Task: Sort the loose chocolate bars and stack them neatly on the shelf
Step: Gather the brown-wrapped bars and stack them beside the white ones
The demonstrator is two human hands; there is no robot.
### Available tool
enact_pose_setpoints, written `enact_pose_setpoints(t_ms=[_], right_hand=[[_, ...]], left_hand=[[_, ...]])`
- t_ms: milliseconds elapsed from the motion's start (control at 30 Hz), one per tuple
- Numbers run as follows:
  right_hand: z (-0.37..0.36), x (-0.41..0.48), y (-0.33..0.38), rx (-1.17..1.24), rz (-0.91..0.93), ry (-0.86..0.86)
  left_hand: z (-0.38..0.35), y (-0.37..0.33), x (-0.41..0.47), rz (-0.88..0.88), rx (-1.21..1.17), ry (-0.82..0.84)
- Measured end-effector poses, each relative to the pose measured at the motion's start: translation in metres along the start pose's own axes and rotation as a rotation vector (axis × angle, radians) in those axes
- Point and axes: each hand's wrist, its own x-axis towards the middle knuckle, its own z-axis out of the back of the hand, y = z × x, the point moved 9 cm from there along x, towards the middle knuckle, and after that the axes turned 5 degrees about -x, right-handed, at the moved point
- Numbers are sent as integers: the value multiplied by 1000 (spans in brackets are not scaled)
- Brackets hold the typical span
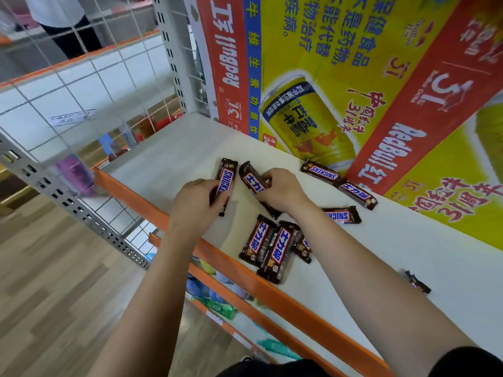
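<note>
The left hand (pixel 198 200) curls round one chocolate bar (pixel 227 180) on the shelf (pixel 177 151); the right hand (pixel 281 190) pinches a second bar (pixel 251 182) beside it. They look light and slick-wrapped, probably stiff: grip mid-length.

On the white shelf (pixel 177 156), beyond its orange front rail (pixel 245 270), the left grip (pixel 200 197) pinches a Snickers bar (pixel 226 180) pointing away from the rail; the right grip (pixel 280 190) curls round a second bar (pixel 253 182), tilted; an overlapping pile of bars (pixel 269 246) lies nearest the rail; a lone bar (pixel 341 214) lies farther from it; farthest from the rail, two bars (pixel 321 171) meet end to end below the Red Bull carton (pixel 381 77).
</note>
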Motion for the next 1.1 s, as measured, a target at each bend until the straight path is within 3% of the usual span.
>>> enact_pose_setpoints(t_ms=[200,367,567,800,1000,1100], right_hand=[[21,-17,-29,94,49,-68],[47,-40,-53,234,57,-173],[81,-72,-100,511,-43,-314],[123,-144,-176,559,-147,-473],[163,-222,-261,533,-231,-571],[180,-263,-309,509,-261,-578]], left_hand=[[-19,-16,18,55,50,131],[-20,-36,14,45,-101,53],[-27,-67,8,127,-620,25],[-68,-160,-9,-13,-782,194],[-100,-245,-40,-39,-842,167],[-127,-296,-58,-90,-882,237]])
